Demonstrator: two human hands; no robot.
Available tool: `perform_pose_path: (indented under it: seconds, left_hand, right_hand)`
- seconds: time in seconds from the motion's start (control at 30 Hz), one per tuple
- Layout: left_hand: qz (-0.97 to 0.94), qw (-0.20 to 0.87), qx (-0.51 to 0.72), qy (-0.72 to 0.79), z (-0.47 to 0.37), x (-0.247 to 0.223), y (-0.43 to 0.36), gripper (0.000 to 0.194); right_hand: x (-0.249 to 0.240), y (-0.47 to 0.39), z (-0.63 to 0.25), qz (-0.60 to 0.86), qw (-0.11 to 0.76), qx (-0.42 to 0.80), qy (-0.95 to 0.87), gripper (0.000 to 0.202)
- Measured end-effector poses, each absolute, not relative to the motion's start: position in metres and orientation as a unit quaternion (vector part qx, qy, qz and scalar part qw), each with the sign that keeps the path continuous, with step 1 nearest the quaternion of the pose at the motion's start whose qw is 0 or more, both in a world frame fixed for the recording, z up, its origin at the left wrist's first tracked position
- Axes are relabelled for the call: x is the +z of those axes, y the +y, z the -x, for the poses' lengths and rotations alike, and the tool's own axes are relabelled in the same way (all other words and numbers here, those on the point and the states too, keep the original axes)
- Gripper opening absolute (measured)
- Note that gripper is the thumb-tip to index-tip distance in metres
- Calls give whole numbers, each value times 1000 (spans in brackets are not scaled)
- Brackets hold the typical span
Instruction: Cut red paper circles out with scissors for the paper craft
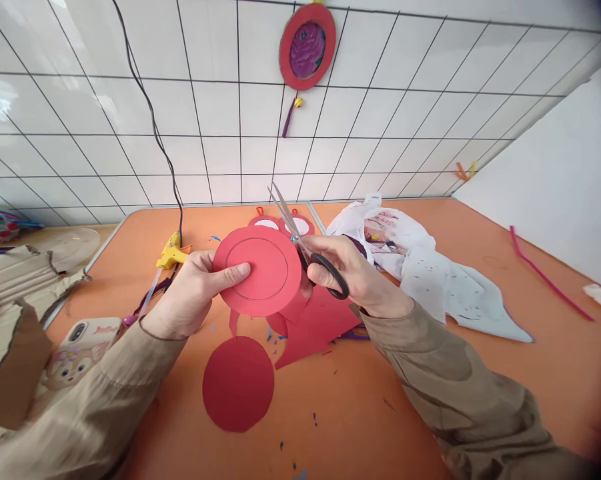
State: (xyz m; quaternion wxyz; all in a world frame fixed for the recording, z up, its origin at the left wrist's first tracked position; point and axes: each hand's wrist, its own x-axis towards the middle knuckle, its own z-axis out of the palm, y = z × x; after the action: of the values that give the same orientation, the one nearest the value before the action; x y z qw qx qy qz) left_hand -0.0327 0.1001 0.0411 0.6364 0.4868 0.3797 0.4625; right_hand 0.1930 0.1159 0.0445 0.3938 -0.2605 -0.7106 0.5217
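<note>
My left hand (195, 287) pinches a red paper disc (267, 293) at its left side, thumb flat on top. A drawn circle runs inside the disc's edge. In my right hand (343, 267) is a pair of scissors (333, 270) with black handles, blades slightly apart and pointing up, away from me. The scissors are beside the disc's right edge; whether they touch it I cannot tell. A darker red disc (238, 385) lies on the table below. Red paper scraps (313, 330) lie under and beside my hands.
On the orange table (380, 413), a yellow glue gun (172, 252) and a phone (83, 353) sit left, near torn cardboard (15, 353). White plastic bags (410, 233) and a magenta strip (547, 273) are right. A round red ornament (286, 48) hangs on the tiled wall.
</note>
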Motion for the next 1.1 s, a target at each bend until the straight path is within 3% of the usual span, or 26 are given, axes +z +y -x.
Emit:
perform_pose_path:
  seconds: [0.37,0.6,0.97,1.1]
  left_hand:
    - [-487,635,457,389,35,43,101,10]
    - [-513,642,417,388,34,39,99,12]
    - [-504,625,441,400,26,34,100,11]
    - [-485,619,459,413,23,29,100,8]
  right_hand:
    - [55,114,-206,302,360,506,-723,43]
    - [48,113,-193,335,425,474,-694,22]
    - [36,108,-173,388,547,429,-606,13]
    - [34,109,-173,376,551,447,-597,13]
